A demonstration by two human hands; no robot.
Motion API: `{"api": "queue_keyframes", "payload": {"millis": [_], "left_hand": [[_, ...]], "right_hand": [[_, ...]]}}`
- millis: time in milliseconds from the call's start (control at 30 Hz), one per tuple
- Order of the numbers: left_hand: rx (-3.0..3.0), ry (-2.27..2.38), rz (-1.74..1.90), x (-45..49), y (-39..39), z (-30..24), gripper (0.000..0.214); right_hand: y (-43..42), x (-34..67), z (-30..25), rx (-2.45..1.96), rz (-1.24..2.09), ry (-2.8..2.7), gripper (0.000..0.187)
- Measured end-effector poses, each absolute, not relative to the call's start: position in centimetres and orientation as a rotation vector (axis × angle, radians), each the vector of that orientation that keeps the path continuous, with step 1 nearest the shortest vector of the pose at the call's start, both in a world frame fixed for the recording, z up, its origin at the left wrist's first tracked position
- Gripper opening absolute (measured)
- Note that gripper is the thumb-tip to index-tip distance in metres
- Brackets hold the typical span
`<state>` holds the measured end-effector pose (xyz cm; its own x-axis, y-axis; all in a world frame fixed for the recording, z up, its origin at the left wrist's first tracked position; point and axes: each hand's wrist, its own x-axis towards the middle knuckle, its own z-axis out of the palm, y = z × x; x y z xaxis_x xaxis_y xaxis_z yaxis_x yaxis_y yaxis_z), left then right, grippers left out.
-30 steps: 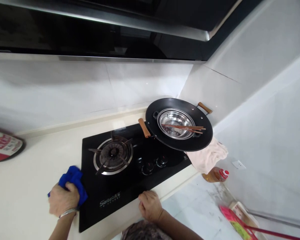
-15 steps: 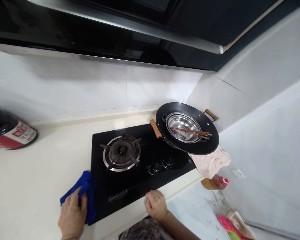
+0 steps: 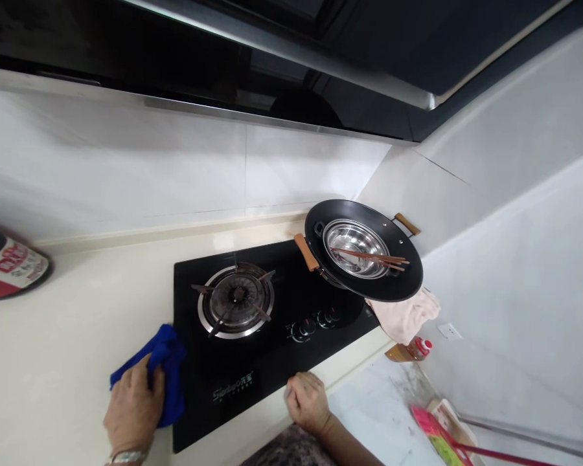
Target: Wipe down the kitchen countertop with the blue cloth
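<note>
My left hand (image 3: 132,411) presses a bunched blue cloth (image 3: 164,360) against the left edge of a black glass gas stove (image 3: 252,362), fingers closed over it. My right hand (image 3: 307,402) rests curled on the front edge of the cream counter (image 3: 53,349), just in front of the stove, with nothing visible in it. The left burner (image 3: 235,299) is bare. A black wok (image 3: 398,285) with wooden handles sits on the right burner, holding a steel bowl (image 3: 354,241) and chopsticks (image 3: 374,257).
A range hood (image 3: 223,58) hangs low overhead. A pale pink cloth (image 3: 408,316) drapes off the counter's right end. A red-and-white cooker (image 3: 10,268) stands at far left. Below right on the floor are an oil bottle (image 3: 411,350) and a red-handled broom (image 3: 447,437).
My left hand with the blue cloth has slid along the stove's left edge, first toward me and then slightly back. The view has shifted a little. My right hand stays put.
</note>
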<state>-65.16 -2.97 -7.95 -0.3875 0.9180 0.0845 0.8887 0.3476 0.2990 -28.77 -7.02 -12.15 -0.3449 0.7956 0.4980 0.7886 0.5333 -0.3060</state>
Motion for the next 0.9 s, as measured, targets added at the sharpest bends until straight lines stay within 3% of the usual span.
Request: {"api": "queue_keyframes", "payload": {"millis": [267,900], "left_hand": [[1.658,2.607,0.39,-65.5,3.0,-6.6,0.052],[1.352,2.596,0.602,-66.6,11.6,-4.6,0.066]], "right_hand": [[-7.0,-28.7,-12.1,-1.278,0.002,-2.17,0.017],[-7.2,-28.5,-12.5,-1.328,0.025,-2.189,0.014]]}}
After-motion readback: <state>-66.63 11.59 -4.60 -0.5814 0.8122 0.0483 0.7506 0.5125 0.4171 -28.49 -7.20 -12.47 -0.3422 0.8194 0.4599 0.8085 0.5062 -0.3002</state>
